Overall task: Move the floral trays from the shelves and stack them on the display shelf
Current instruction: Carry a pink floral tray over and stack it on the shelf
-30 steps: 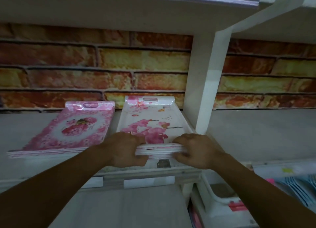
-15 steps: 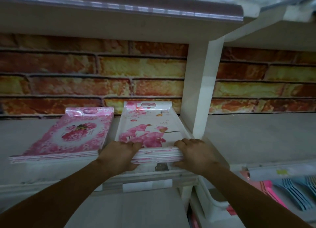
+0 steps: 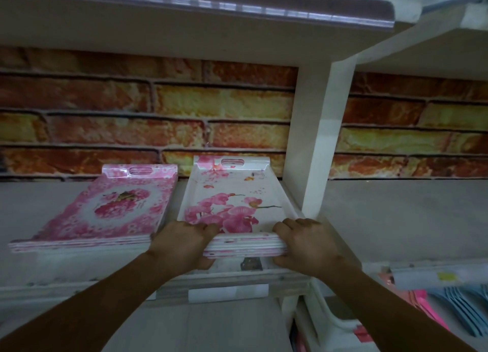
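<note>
On the middle shelf (image 3: 383, 219), just left of the white post (image 3: 317, 140), sits a stack of white orchid trays (image 3: 232, 193); the left hand (image 3: 182, 243) and right hand (image 3: 306, 243) grip its near edge, fingers curled over the rim. A pink floral stack (image 3: 105, 214) lies beside it. Lower right, blue and pink items (image 3: 462, 306) are cut off and unclear.
</note>
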